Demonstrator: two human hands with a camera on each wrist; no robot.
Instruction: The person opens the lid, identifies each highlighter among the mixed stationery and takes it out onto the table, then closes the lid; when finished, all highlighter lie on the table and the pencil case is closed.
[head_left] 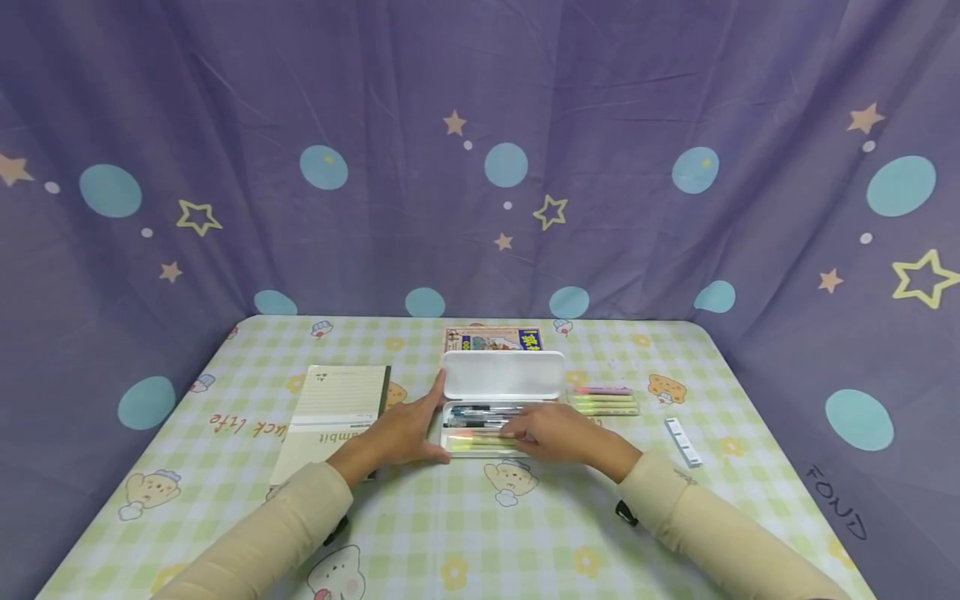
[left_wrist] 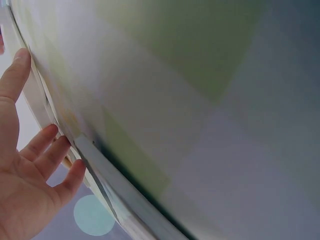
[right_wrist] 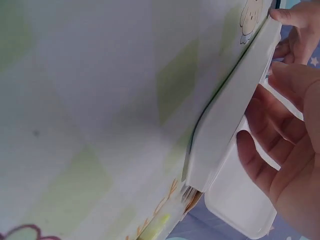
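A white pencil case point(head_left: 504, 377) lies with its lid raised at the table's middle. Dark and clear pens point(head_left: 480, 411) fill its back part, and yellow and orange highlighters point(head_left: 467, 442) lie along the front. My left hand point(head_left: 405, 429) is at the case's left end, fingers spread and thumb at the front corner. From the right, my right hand point(head_left: 558, 429) reaches over the case with its fingertips down at the highlighters. In the right wrist view its fingers point(right_wrist: 260, 160) bend behind the case's wall; I cannot tell whether they pinch a highlighter.
A lined notebook point(head_left: 337, 404) lies left of the case. Behind the lid is a colourful printed booklet point(head_left: 495, 340). To the right are a clear pack of highlighters point(head_left: 606, 402) and a small white and blue strip point(head_left: 682, 442). A purple curtain point(head_left: 480, 167) hangs beyond the checked tablecloth.
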